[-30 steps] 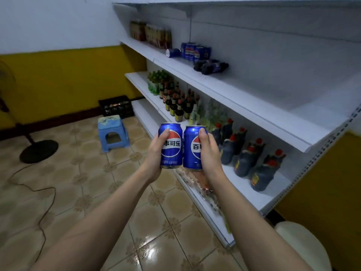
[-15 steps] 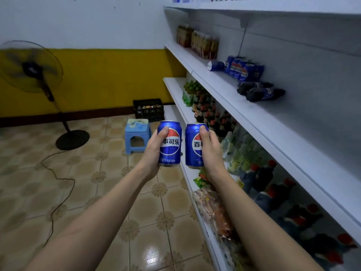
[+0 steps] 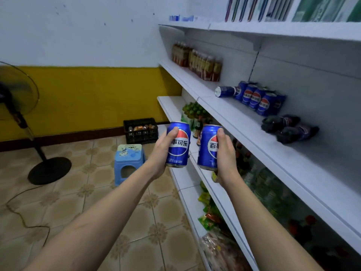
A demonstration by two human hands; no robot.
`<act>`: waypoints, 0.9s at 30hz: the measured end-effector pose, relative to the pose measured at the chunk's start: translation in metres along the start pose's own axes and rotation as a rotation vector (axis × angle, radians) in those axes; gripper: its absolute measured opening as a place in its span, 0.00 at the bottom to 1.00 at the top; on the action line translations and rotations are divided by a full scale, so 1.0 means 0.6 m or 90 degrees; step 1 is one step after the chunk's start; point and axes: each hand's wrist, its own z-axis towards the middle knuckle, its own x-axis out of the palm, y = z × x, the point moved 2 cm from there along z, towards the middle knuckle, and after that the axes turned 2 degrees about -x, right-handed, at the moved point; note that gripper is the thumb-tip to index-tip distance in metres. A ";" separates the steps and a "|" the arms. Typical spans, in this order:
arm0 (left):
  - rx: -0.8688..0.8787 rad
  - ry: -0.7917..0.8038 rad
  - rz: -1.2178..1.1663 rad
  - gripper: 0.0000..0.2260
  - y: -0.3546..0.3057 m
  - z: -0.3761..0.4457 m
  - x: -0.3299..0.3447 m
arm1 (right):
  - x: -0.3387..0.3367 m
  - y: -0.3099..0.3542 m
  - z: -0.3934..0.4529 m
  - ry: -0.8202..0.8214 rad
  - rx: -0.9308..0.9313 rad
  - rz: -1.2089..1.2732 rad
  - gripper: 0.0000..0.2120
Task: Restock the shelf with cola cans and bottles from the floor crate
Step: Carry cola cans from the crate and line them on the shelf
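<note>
My left hand (image 3: 162, 151) grips an upright blue cola can (image 3: 178, 145), and my right hand (image 3: 224, 155) grips a second blue cola can (image 3: 207, 147) beside it. Both cans are held in the air in front of the white shelf (image 3: 244, 122). On that shelf, up and to the right, stand several blue cola cans (image 3: 256, 97), with one can lying on its side (image 3: 224, 91). Two dark cola bottles (image 3: 289, 128) lie flat further right. The black floor crate (image 3: 140, 131) sits against the yellow wall.
A blue plastic stool (image 3: 129, 163) stands on the tiled floor before the crate. A standing fan (image 3: 17, 106) with a trailing cord is at the left. Tea bottles (image 3: 197, 62) fill the shelf's far end; lower shelves hold bottles and snack packs.
The view has swung up and left along the shelving, so the cola cans on the shelf sit closer. Both hands still hold their cans, now slightly further apart.
</note>
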 end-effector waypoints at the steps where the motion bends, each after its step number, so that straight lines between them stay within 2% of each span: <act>1: 0.000 0.010 0.006 0.27 -0.008 0.033 -0.002 | 0.006 0.001 0.024 -0.008 0.000 0.009 0.20; 4: -0.022 0.036 0.008 0.31 -0.020 0.129 0.009 | 0.014 0.001 0.091 -0.033 0.008 0.009 0.18; 8: -0.020 0.084 0.027 0.29 -0.022 0.264 0.042 | 0.010 -0.001 0.203 -0.050 -0.003 0.012 0.19; 12: -0.033 0.126 0.028 0.37 -0.016 0.394 0.086 | -0.011 0.004 0.341 -0.089 -0.017 0.044 0.20; 17: -0.046 0.154 0.021 0.31 -0.023 0.536 0.135 | -0.032 0.017 0.494 -0.103 -0.015 0.060 0.16; 21: -0.027 0.189 0.019 0.21 -0.033 0.640 0.162 | -0.043 0.023 0.583 -0.106 -0.003 0.042 0.15; 27: -0.002 0.227 0.073 0.22 -0.027 0.793 0.185 | -0.062 0.000 0.682 -0.165 -0.019 -0.006 0.21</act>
